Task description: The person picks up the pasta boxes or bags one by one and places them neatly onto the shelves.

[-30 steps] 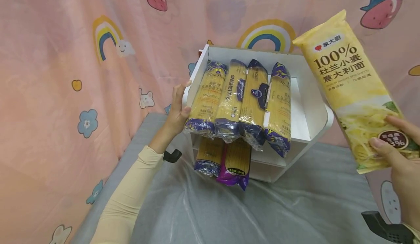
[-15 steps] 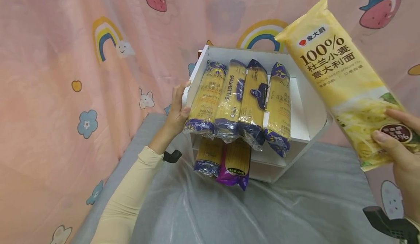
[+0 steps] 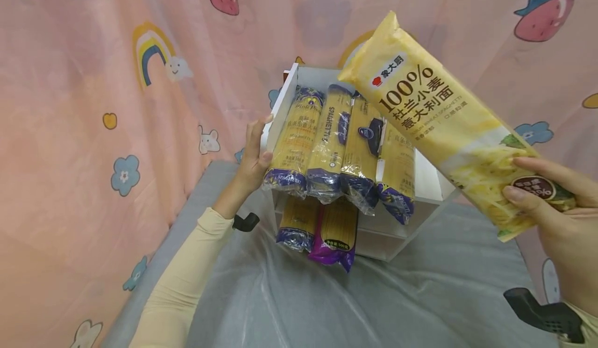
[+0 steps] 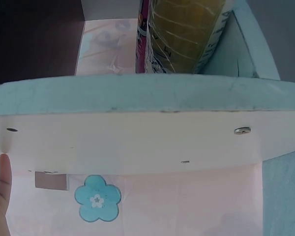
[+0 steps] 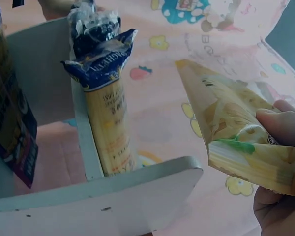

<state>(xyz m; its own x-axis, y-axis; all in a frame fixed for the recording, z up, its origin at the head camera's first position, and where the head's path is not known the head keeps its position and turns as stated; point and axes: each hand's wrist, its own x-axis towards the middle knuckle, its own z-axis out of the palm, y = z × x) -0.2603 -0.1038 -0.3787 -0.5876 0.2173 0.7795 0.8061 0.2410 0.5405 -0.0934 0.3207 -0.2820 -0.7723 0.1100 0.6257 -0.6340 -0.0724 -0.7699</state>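
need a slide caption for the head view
Right hand holds a yellow spaghetti pack over a white shelf; left hand steadies its side.

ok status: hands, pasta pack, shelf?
Left hand braces white shelf side. Right hand grips yellow spaghetti pack, airborne above shelf. Four packs fill top tier; gap at right.

the big yellow bag (image 3: 439,114) says "100%"; a pack on the shelf (image 3: 329,140) says "spaghetti".

The left arm, in a cream sleeve, reaches forward, its left hand (image 3: 254,156) upright with straight fingers and thumb laid flat. The right hand (image 3: 558,210) is raised at the right, thumb on top and fingers curled in a grip.
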